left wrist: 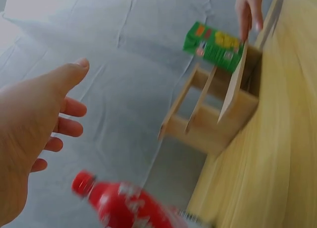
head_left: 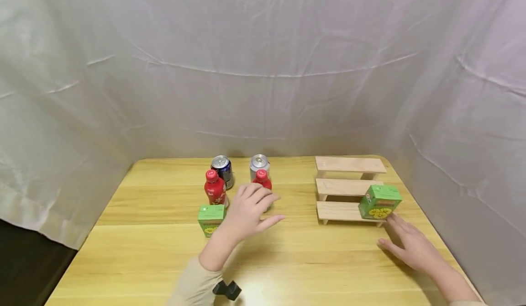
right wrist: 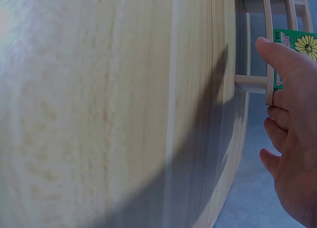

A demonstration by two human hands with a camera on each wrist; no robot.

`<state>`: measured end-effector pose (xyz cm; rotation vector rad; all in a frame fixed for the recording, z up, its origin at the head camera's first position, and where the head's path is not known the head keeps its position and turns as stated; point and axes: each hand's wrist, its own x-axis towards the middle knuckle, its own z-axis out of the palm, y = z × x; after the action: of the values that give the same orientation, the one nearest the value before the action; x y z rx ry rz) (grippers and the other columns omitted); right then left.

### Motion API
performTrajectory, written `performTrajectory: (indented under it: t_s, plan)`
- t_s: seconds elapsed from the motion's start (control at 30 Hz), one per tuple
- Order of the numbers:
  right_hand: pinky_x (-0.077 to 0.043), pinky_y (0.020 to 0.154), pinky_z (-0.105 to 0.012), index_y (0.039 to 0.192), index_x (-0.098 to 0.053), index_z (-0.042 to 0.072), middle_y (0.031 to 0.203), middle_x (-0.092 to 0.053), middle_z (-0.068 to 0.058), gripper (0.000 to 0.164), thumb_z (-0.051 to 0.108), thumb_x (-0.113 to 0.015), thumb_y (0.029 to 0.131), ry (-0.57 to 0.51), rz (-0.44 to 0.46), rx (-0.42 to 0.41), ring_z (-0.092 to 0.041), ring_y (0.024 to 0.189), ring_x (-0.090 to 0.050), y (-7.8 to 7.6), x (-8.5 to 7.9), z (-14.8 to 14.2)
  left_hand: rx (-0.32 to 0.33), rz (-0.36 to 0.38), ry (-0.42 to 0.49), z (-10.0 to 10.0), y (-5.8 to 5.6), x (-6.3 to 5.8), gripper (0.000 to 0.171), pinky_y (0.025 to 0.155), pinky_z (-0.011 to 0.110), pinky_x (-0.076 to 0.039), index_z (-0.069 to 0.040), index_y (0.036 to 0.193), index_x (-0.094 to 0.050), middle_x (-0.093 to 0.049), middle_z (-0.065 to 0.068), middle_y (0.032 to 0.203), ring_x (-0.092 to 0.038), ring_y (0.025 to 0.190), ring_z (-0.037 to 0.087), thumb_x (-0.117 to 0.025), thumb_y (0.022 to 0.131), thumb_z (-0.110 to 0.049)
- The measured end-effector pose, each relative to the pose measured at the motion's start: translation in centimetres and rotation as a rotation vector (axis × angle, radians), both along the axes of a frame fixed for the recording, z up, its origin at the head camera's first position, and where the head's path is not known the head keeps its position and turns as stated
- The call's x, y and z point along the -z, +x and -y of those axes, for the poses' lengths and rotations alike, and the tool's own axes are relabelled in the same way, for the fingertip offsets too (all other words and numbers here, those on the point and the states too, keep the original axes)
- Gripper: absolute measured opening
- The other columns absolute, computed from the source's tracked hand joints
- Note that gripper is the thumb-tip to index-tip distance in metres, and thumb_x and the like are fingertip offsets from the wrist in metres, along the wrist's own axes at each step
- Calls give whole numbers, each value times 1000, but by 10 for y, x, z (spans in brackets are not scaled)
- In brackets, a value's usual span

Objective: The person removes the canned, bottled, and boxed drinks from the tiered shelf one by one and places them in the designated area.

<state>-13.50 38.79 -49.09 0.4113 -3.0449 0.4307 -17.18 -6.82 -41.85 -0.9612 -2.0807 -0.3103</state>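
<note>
My left hand (head_left: 250, 210), fingers spread and relaxed, is by a red bottle (head_left: 262, 178) and partly covers it in the head view. The left wrist view shows this hand (left wrist: 34, 124) apart from the bottle (left wrist: 131, 203), with nothing in its grasp. On the right, a green drink carton (head_left: 380, 202) with yellow flowers stands at the right end of the lowest step of a wooden three-step shelf (head_left: 339, 211). Just in front of that corner, my right hand (head_left: 415, 246) has its fingers loosely extended. In the right wrist view its thumb (right wrist: 277, 54) overlaps the shelf edge near the carton.
A second green carton (head_left: 211, 217) stands left of my left forearm, with another red bottle (head_left: 215, 189) behind it. A dark blue can (head_left: 223, 171) and a silver can (head_left: 259, 163) are at the back. Grey cloth (head_left: 263, 91) hangs around the wooden table (head_left: 164, 251).
</note>
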Motion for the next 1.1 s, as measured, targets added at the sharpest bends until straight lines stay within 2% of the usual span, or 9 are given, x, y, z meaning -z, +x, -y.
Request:
performTrajectory:
  t_s: [0.17,0.4,0.6,0.8,0.97,1.1]
  plan:
    - [-28,104,-66,141,-39,-12,149,-31,-36,79,45,-62,92,-6,-10,-8,-56,130,-36,0,1,0,1,15,-54,-27,0,-2,51,93,35,-43,-20,111,-70,-67,-5,104,-57,104,17,-62,84,-63]
    - [-29,104,-66,141,-40,-12,148,-32,-36,78,45,-62,92,-2,-22,-17,-55,130,-37,-2,2,1,-46,64,-131,-59,-3,-6,53,94,32,-41,-26,117,-67,-66,-8,111,-55,109,14,-58,84,-67]
    - [-29,104,-66,141,-41,-12,149,-32,-36,78,47,-61,92,2,-9,-9,-55,131,-37,-1,1,0,-35,166,-149,-87,-11,-10,52,95,33,-39,-28,116,-65,-64,-9,114,-53,112,14,-57,84,-68]
    - [-30,104,-65,140,-42,-12,148,-33,-36,78,47,-61,92,7,-20,-9,-55,130,-38,-1,0,-1,-55,205,-185,-110,-20,-11,52,96,31,-40,-31,118,-63,-61,-12,116,-51,114,12,-54,85,-70]
    - [-28,105,-65,141,-40,-11,149,-32,-35,78,47,-60,93,-1,-8,-6,-55,131,-36,-1,0,-1,-85,322,-236,-126,-25,-14,55,101,32,-38,-33,125,-59,-59,-13,123,-47,120,11,-46,88,-72]
    - [-29,105,-65,141,-41,-11,148,-33,-35,77,46,-61,92,-1,-23,-9,-55,131,-37,-1,2,-1,-92,381,-227,-140,-29,-14,57,102,32,-36,-35,126,-59,-59,-14,125,-46,122,10,-43,88,-74]
